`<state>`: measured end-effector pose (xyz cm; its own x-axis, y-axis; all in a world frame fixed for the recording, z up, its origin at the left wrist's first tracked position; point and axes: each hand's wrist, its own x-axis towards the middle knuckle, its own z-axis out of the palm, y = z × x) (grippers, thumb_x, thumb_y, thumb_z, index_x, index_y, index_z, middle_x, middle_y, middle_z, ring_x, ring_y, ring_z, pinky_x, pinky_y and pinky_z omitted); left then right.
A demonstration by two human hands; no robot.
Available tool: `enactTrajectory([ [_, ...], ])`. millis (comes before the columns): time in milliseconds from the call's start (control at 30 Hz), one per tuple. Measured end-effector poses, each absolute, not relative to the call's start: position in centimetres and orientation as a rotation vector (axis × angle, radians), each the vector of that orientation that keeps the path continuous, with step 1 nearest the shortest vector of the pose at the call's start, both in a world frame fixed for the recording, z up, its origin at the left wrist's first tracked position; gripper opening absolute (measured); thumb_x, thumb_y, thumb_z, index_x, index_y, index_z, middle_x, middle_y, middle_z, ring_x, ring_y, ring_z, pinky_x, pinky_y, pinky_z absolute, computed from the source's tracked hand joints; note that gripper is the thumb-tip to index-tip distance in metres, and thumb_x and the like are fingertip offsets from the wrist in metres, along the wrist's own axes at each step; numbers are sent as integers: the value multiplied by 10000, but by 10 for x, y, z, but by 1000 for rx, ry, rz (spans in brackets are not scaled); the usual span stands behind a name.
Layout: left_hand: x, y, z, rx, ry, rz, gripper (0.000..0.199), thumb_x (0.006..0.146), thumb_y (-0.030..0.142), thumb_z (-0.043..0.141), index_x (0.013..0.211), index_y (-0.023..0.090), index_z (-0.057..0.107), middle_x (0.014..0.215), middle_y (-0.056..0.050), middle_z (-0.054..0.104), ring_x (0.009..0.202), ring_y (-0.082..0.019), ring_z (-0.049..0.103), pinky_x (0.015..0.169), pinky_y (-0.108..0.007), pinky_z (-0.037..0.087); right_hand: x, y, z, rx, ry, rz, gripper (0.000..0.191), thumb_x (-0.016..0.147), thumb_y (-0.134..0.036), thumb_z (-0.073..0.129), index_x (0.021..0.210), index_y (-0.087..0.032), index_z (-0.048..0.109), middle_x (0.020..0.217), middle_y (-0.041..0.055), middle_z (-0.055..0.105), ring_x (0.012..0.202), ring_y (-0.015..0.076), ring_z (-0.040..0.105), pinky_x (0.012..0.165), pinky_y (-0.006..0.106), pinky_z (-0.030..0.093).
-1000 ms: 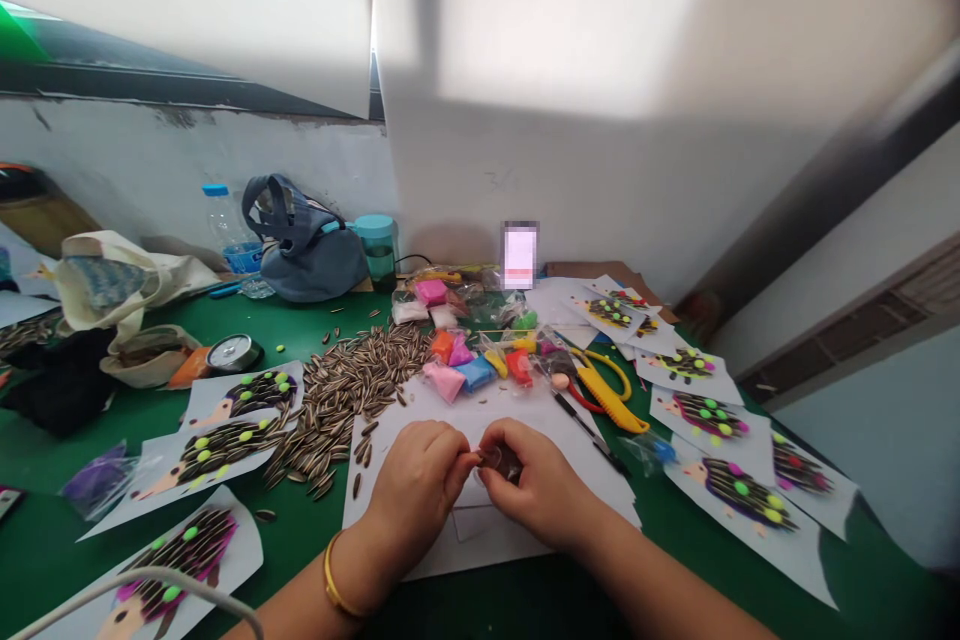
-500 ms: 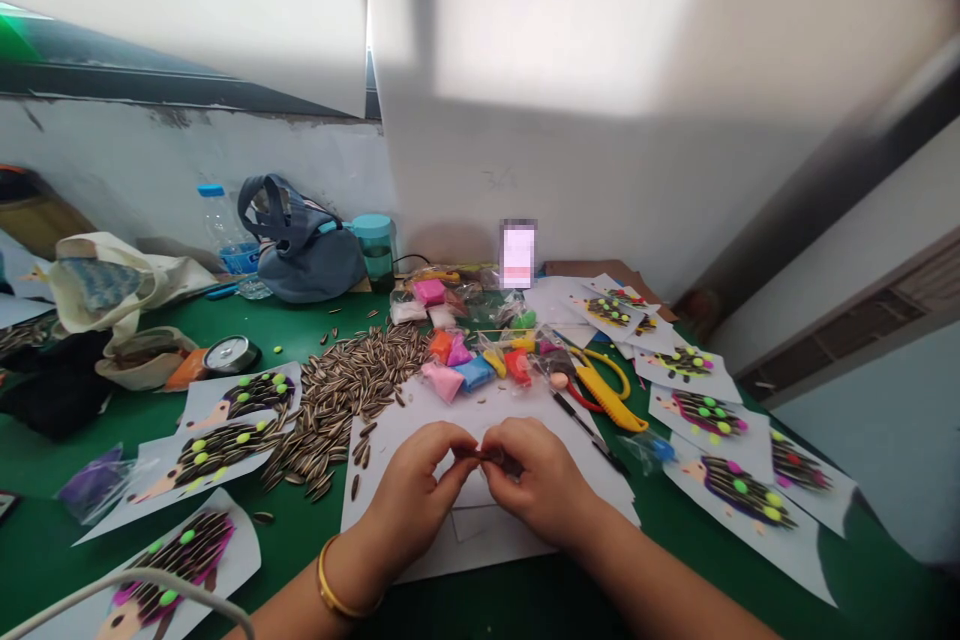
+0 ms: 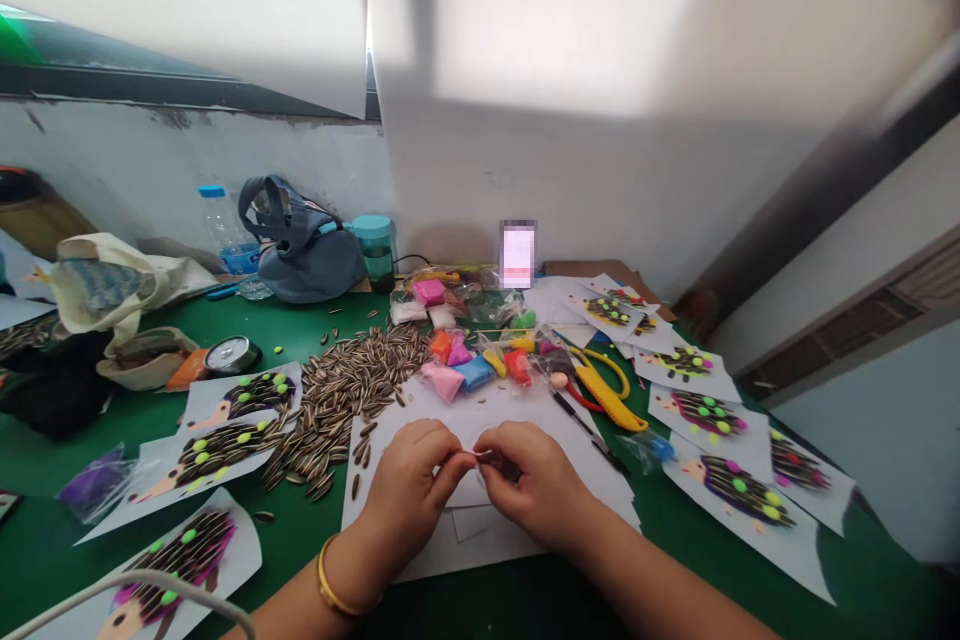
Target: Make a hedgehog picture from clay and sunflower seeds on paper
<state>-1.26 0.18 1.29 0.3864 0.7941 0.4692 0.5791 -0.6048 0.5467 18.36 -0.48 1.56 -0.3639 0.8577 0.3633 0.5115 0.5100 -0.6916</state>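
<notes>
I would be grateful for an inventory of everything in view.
Table: one, green, below
Seeds: many, striped, mostly left
Papers: several, white, under hands
Clay packets: many, multicoloured, mostly centre
Hedgehog pictures: several, multicoloured, both sides
Held piece: one, dark, right hand
Cutter: one, yellow, centre right
Pens: unclear count, black, right
Bottle: one, clear, back left
Bag: one, bluish, back left
Jar: one, teal, back left
Tote: one, cream, far left
Pouch: one, beige, left
Round object: one, silvery, left
Cloth: one, black, far left
Screen: one, pinkish, back
Cable: one, pale, front left
Wall: one, whitish, back
Bangle: one, golden, left wrist
Left hand: one, front
Right hand: one, front
</notes>
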Motion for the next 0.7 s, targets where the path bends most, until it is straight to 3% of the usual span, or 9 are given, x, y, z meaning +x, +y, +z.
enactTrajectory([
  [100, -13, 2, 13, 2247, 1187, 1069, 255, 947, 403, 594, 821, 191, 660, 785, -34, 631, 759, -192, 586, 691, -299, 447, 185, -4, 16, -1090, -2050, 628, 191, 829, -157, 607, 992, -245, 654, 824, -13, 663, 774, 154, 581, 738, 276, 386],
  [200, -12, 3, 14, 2153, 1197, 1088, 195, 909, 357, 658, 802, 196, 685, 763, -26, 637, 748, -187, 598, 685, -294, 464, 185, -3, 17, -1084, -2084, 620, 163, 833, -147, 596, 949, -241, 663, 794, -11, 644, 756, 151, 566, 722, 278, 377],
  [367, -12, 6, 15, 1987, 1131, 1144, 124, 902, 305, 650, 900, 226, 746, 794, -23, 674, 763, -176, 643, 697, -283, 514, 185, -4, 19, -1052, -2107, 618, 202, 816, -98, 579, 928, -241, 666, 763, -21, 626, 741, 140, 556, 727, 274, 371],
  [600, -10, 6, 11, 1745, 1104, 1192, 326, 956, 254, 506, 1258, 254, 630, 989, -32, 752, 900, -179, 703, 861, -347, 553, 189, -1, 24, -1118, -2111, 650, 166, 826, -105, 586, 904, -233, 656, 783, -20, 628, 744, 140, 557, 727, 278, 372],
  [700, -9, 6, 10, 1595, 1099, 1173, 363, 954, 277, 504, 1310, 238, 562, 1046, -50, 760, 935, -191, 718, 869, -366, 564, 190, -1, 25, -1124, -2080, 662, 152, 839, -124, 587, 926, -227, 657, 804, -14, 638, 754, 142, 565, 731, 277, 380],
])
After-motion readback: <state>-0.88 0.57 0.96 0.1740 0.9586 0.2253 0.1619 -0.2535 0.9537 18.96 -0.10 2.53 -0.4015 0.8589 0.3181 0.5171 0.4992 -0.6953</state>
